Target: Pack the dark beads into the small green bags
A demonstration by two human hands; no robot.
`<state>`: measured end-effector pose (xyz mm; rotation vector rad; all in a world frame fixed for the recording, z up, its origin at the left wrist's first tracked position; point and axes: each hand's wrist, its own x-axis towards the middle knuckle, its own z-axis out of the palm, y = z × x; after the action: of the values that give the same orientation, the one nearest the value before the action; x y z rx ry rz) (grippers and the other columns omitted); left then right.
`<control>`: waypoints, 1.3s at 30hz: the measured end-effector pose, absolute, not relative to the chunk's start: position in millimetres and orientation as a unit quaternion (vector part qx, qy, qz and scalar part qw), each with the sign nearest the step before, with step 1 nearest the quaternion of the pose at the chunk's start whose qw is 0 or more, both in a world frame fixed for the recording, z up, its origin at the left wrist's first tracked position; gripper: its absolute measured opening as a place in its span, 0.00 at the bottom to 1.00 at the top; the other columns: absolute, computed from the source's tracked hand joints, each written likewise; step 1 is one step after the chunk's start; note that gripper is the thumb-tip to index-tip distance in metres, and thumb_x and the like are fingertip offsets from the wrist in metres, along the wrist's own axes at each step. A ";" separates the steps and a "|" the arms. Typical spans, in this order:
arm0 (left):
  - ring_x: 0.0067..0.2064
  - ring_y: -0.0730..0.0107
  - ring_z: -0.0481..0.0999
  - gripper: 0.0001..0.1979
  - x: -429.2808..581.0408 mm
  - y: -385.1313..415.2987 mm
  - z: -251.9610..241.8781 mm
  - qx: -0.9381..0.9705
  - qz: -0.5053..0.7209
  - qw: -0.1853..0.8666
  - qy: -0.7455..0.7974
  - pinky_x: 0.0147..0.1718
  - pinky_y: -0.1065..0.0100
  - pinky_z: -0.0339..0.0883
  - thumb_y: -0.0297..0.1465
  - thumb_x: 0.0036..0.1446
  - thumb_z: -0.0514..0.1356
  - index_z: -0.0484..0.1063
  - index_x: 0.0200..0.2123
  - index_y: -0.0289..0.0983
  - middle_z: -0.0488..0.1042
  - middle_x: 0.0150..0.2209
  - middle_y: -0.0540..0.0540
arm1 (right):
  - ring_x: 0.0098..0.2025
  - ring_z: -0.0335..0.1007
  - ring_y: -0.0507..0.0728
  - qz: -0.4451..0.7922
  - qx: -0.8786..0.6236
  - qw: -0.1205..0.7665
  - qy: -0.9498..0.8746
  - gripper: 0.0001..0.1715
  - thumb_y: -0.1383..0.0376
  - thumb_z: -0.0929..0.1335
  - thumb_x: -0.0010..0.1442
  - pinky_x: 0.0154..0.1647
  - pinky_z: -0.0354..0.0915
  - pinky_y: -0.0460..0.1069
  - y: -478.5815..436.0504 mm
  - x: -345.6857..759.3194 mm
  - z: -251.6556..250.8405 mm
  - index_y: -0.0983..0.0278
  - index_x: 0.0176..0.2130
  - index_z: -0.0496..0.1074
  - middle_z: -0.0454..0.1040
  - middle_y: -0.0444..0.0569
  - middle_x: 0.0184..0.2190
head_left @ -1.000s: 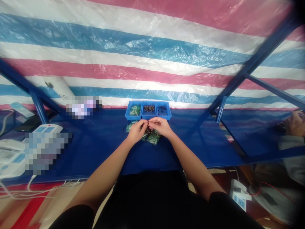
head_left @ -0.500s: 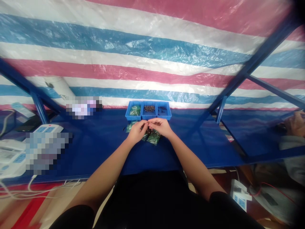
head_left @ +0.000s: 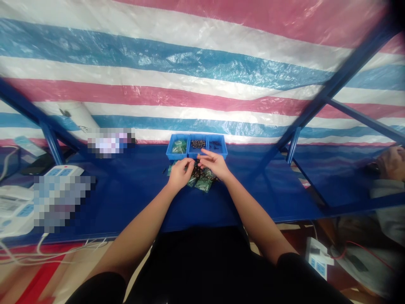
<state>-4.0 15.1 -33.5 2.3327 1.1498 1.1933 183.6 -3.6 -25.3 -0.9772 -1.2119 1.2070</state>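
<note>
My left hand [head_left: 180, 173] is closed in a pinch above a pile on the table; whatever sits between its fingertips is too small to make out. Just to its right, my right hand [head_left: 215, 164] has its fingers apart and shows nothing in them. Beneath both hands lie small green packets [head_left: 203, 184] and dark, coppery little parts [head_left: 198, 172], partly covered by the fingers. Right behind stand three joined blue bins: the left bin [head_left: 169, 155] holds green packets, the middle bin [head_left: 193, 155] small metallic parts, the right bin [head_left: 225, 151] a few dark pieces.
A blue table [head_left: 268, 190] carries everything. On the left are a white power strip [head_left: 71, 169] with cables and a dark phone-like slab [head_left: 38, 165]. Blue frame posts [head_left: 294, 145] rise at both sides. A striped sheet [head_left: 190, 93] hangs behind. Another person's hand [head_left: 397, 162] appears far right.
My right hand has drawn slightly away from the left, and its fingers have spread and lifted toward the middle bin. The left hand has stayed nearly in place, still pinched.
</note>
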 end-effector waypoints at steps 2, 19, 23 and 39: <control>0.33 0.70 0.74 0.14 -3.8 14.9 -33.5 0.807 0.414 0.137 0.398 0.33 0.71 0.66 0.38 0.64 0.51 0.73 0.39 0.39 0.76 0.32 0.48 | 0.38 0.76 0.55 0.505 -0.402 0.565 -0.513 0.41 0.58 0.73 0.49 0.38 0.73 0.51 -0.4 185.9 -26.5 0.56 0.60 0.62 0.72 0.52 0.53; 0.33 0.69 0.74 0.13 -2.6 14.8 -32.7 0.810 0.409 0.131 0.399 0.33 0.70 0.66 0.38 0.63 0.52 0.74 0.38 0.39 0.77 0.32 0.48 | 0.28 0.72 0.53 0.257 -0.621 0.285 -0.683 0.10 0.63 0.71 0.51 0.31 0.65 0.46 -4.1 239.2 -24.6 0.63 0.35 0.79 0.78 0.47 0.28; 0.34 0.69 0.74 0.13 -2.6 15.2 -33.4 0.809 0.411 0.132 0.400 0.33 0.71 0.66 0.38 0.64 0.52 0.74 0.38 0.39 0.77 0.33 0.48 | 0.27 0.72 0.53 0.238 -0.633 0.272 -0.685 0.08 0.63 0.72 0.50 0.30 0.64 0.46 1.4 231.1 -35.1 0.63 0.32 0.79 0.78 0.48 0.27; 0.33 0.68 0.74 0.13 -3.2 15.0 -32.3 0.824 0.401 0.133 0.376 0.30 0.70 0.66 0.38 0.63 0.53 0.74 0.39 0.39 0.77 0.32 0.47 | 0.28 0.71 0.52 0.298 -0.584 0.393 -0.645 0.11 0.60 0.70 0.52 0.32 0.66 0.46 -4.8 220.0 -26.2 0.66 0.34 0.74 0.76 0.48 0.28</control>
<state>-3.2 15.0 -32.3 2.3917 1.0913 1.1645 220.0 -4.8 -26.2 -1.4835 -1.6364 0.7568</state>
